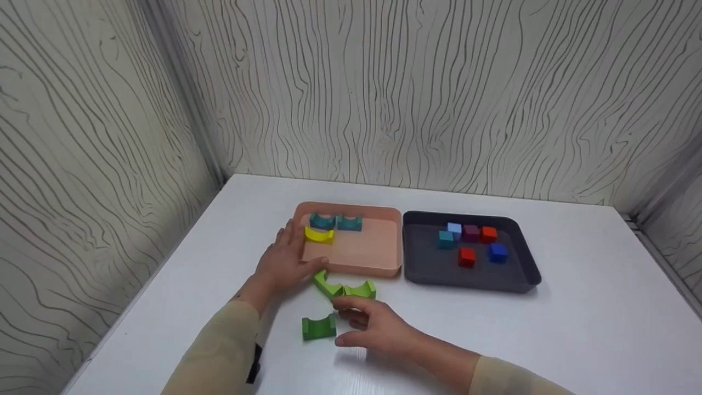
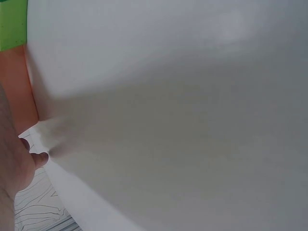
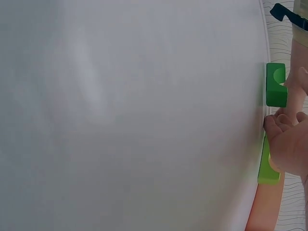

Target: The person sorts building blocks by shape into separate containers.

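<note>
Three green arches lie on the white bench just in front of the pink tray, not yet inside it. The darker green arch sits nearest the person, well in front of the tray; a light green arch lies tilted at the tray's front edge, touching or nearly touching a second light green arch beside it. The right hand hovers in front of the tray between the dark arch and the second light one, fingers loosely curled, its grip closed on nothing. The left hand rests flat at the tray's left front corner, fingers straight along the wall, thumb near the tilted arch; whether it touches that arch cannot be told.

Inside the tray, by its far left corner, two teal arches stand side by side with a yellow arch just in front of them. By that showing, three arches are in and three remain out, so the sorting looks about half done.

To the tray's right, touching or just beside it, a black tray holds six cubes in red, orange, purple, teal and two blues; no cubes lie loose on the bench.
</note>
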Tool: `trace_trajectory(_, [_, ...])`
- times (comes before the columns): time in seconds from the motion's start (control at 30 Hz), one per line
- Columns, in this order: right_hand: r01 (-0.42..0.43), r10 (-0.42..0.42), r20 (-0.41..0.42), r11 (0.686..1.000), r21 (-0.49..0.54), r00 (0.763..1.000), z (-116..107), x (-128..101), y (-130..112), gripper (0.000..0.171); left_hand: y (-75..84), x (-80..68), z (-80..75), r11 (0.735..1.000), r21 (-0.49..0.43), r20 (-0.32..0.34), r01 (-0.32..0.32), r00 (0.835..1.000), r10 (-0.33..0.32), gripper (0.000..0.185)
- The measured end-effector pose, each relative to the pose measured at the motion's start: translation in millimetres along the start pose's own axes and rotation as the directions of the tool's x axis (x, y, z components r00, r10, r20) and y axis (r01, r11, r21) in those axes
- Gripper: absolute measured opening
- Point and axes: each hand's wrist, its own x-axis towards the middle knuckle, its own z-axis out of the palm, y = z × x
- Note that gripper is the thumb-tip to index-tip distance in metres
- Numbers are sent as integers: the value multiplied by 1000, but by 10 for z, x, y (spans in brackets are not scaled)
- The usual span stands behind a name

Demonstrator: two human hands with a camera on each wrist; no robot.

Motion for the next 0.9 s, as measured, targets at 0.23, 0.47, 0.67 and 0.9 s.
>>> trace_trajectory(0.23, [-5, 5, -11, 1000, 3, 1000, 30, 32, 9, 67, 1, -9, 1, 1000, 9, -9, -2, 1000, 3, 113])
trace_trajectory(0.47, [1, -1, -14, 999, -33, 1000, 44, 52, 23, 66, -21, 0, 10, 1000, 10, -12, -15, 1000, 15, 114])
trace_trajectory(0.67, [0, -1, -15, 998, -57, 1000, 50, 81, 29, 67, -24, -1, 16, 1000, 9, -12, -17, 1000, 18, 115])
trace_trajectory(0.9, [18, -21, -25, 996, -91, 999, 66, 114, 51, 64, -14, 0, 6, 1000, 3, -10, 2, 1000, -2, 116])
